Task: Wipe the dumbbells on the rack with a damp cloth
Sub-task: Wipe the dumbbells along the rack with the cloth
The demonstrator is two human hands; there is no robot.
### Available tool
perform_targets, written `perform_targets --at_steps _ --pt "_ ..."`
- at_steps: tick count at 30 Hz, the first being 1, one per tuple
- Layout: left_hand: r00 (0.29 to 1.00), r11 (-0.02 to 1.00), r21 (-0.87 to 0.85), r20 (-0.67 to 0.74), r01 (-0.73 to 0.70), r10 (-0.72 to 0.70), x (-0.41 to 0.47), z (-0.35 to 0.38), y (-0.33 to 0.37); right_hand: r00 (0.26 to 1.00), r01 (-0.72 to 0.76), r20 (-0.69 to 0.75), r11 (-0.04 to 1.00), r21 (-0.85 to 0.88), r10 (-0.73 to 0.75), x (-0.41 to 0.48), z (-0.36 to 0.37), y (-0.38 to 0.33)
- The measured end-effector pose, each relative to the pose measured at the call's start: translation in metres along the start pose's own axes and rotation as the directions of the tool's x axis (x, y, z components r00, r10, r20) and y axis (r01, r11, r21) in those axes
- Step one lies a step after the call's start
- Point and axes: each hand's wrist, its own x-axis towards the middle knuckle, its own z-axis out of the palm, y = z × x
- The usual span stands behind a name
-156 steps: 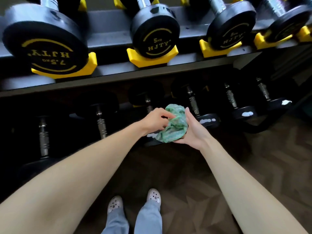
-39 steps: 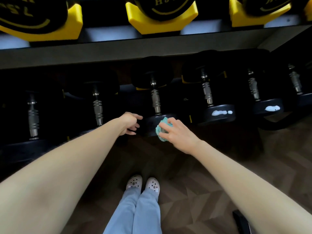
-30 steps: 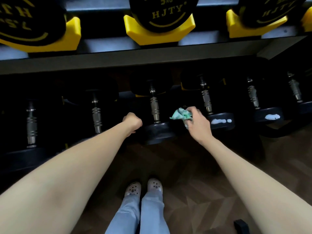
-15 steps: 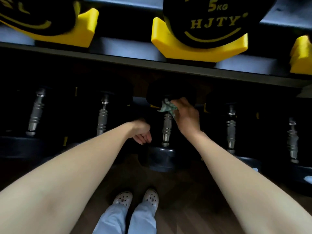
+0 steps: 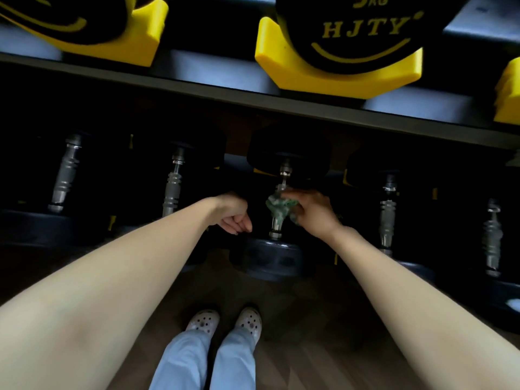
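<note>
Step in hand: wiping the chrome handle (image 5: 276,228) of the middle lower-tier dumbbell (image 5: 274,260) with the damp cloth (image 5: 280,206).
Right grip (image 5: 313,216): clenched round the cloth, pressing it onto the upper part of the handle.
Left grip (image 5: 235,219): loosely curled, holding nothing, just beside the handle on its left; contact with the dumbbell not evident.
Cloth relative to grip: bunched under the fingers, spilling out leftward, partly wrapped round the handle; bare metal showing below it, down to the near head.
Dumbbell position: lying on the dim lower tier, directly under the rack shelf (image 5: 281,105) that carries the 5 kg dumbbell (image 5: 357,32) in its yellow cradle (image 5: 323,76); similar dumbbells on either side.
Doing it well: probably best to close the cloth fully round the handle, then slide and twist along its whole length so the grooves get cleaned; after that, both heads. Steadying the near head with the free grip likely helpful against rolling.
</note>
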Motion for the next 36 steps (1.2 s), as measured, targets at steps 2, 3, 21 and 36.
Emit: perform_targets --at_steps 2,3,21,36 --pt "1.0 0.999 0.042 -0.019 0.006 -0.005 -0.003 0.003 0.002 0.998 -0.036 0.051 0.996 0.084 0.032 -0.014 0.009 0.0" --pt "1.0 0.997 0.074 -0.031 0.007 -0.004 -0.005 0.005 0.004 0.996 -0.065 0.073 0.989 0.136 0.056 -0.019 0.013 0.0" --pt "0.998 0.983 -0.173 0.005 -0.062 0.064 -0.011 -0.007 -0.013 0.993 0.078 -0.075 0.991 -0.109 -0.087 0.031 -0.019 -0.037" --pt "0.998 0.972 -0.233 0.04 -0.043 0.053 -0.011 -0.011 -0.011 0.842 0.209 0.536 0.886 -0.414 0.052 0.043 0.017 -0.07"
